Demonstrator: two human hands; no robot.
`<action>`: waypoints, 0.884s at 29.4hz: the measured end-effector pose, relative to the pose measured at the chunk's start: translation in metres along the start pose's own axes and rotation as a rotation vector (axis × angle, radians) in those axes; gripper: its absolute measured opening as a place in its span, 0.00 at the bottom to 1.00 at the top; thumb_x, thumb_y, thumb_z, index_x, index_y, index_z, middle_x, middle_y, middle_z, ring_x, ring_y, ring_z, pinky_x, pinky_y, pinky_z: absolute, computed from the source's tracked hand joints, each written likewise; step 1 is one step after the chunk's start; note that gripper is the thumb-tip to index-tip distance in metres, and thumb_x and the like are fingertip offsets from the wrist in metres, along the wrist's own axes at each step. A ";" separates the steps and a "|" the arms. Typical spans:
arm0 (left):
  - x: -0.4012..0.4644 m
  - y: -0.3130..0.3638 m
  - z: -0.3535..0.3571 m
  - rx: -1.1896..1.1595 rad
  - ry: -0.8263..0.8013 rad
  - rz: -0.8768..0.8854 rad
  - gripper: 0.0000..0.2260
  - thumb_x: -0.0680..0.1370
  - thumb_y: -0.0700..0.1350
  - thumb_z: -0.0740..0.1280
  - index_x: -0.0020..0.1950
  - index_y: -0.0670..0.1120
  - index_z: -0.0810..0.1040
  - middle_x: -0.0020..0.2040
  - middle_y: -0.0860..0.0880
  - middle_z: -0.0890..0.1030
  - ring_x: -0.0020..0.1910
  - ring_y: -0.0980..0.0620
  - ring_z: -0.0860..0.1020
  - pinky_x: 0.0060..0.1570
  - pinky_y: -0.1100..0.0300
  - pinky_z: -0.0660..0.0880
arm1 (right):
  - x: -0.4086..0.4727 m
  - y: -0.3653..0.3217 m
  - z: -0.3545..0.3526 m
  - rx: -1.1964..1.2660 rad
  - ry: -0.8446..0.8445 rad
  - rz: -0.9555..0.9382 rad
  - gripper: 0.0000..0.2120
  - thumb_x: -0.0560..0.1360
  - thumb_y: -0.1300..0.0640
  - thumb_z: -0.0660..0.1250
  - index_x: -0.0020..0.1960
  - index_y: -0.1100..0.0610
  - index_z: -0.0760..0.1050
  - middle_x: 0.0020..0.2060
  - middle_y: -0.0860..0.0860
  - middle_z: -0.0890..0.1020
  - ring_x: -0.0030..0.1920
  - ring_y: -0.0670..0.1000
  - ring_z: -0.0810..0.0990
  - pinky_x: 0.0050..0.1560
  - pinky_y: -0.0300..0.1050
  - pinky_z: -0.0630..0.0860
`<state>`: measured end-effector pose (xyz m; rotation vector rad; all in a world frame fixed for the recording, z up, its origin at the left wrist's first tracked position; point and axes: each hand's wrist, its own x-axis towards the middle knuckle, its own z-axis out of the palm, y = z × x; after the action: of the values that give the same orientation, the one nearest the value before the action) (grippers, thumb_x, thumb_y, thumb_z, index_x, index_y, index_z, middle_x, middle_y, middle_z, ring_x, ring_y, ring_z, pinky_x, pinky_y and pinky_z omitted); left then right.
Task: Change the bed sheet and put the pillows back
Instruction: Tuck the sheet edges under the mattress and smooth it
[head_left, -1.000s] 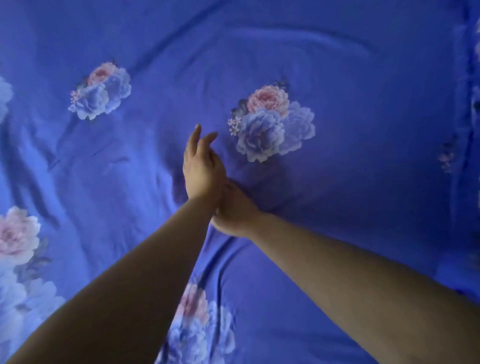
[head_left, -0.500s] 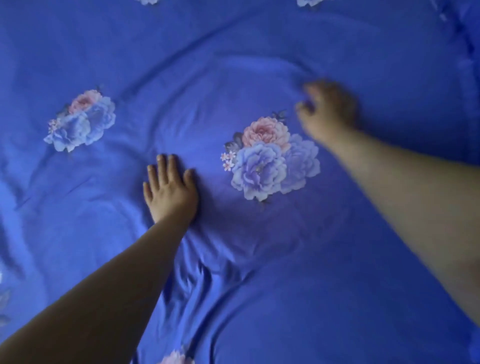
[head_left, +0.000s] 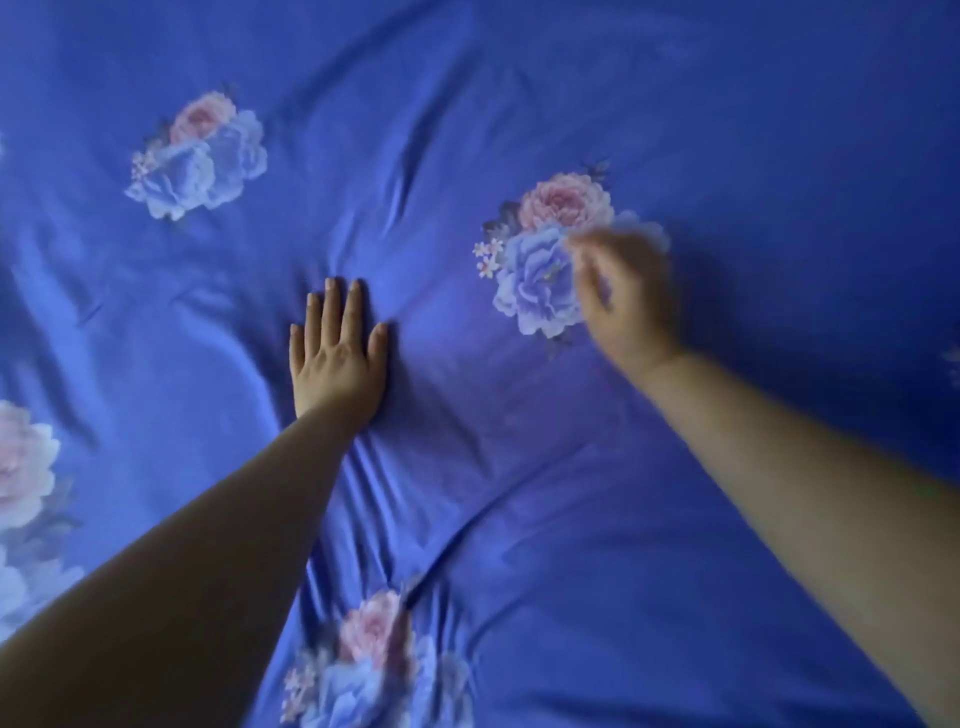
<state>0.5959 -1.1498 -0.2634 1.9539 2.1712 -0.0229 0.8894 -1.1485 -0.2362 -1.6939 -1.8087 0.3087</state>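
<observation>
**Smoothing out the new sheet, wrinkles still fighting back**

The blue floral bed sheet is lying spread across the bed, filling the whole view, and no pillows are showing anywhere in the shot.

What I reckon could go wrong: there's a bunch of creases gathering just below the left wrist and running down toward the near flower print. If the left hand is pressing hard while the other one is sweeping sideways, the fabric between them could just bunch up again instead of flattening. Dragging too far one way could also be pulling the sheet off-centre, and its edges aren't in view, so it's hard to say how much slack there is.

Hand poses: the left hand is lying palm down on the sheet, fingers straight and close together, pointing away from the body, arm stretched out. The right hand is blurry, sitting over the edge of the middle peony print. Its fingers are looking loosely curled, but I can't tell if it's pinching fabric or just brushing it.
</observation>
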 end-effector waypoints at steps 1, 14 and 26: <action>-0.009 -0.013 0.003 0.013 0.011 -0.054 0.26 0.81 0.58 0.51 0.78 0.53 0.51 0.79 0.52 0.50 0.77 0.50 0.48 0.74 0.48 0.45 | 0.024 0.023 -0.008 -0.133 -0.005 0.168 0.18 0.78 0.54 0.57 0.61 0.62 0.77 0.58 0.62 0.79 0.58 0.64 0.77 0.59 0.59 0.72; -0.085 -0.012 -0.019 -0.042 0.003 0.045 0.24 0.80 0.54 0.55 0.77 0.55 0.57 0.78 0.48 0.54 0.77 0.45 0.52 0.73 0.47 0.49 | -0.153 -0.124 0.007 0.294 -0.492 -0.411 0.15 0.78 0.55 0.59 0.48 0.61 0.82 0.45 0.58 0.84 0.48 0.60 0.82 0.49 0.54 0.78; -0.227 -0.097 0.000 0.049 -0.069 -0.135 0.23 0.81 0.54 0.54 0.76 0.51 0.60 0.77 0.50 0.59 0.76 0.46 0.54 0.74 0.46 0.51 | -0.297 -0.143 -0.046 0.250 -1.267 -0.836 0.16 0.77 0.42 0.62 0.47 0.53 0.82 0.50 0.50 0.84 0.51 0.55 0.82 0.50 0.53 0.79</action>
<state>0.5211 -1.3833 -0.2376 1.7998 2.2727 -0.1642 0.7918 -1.4652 -0.2033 -0.3238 -2.9350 1.3323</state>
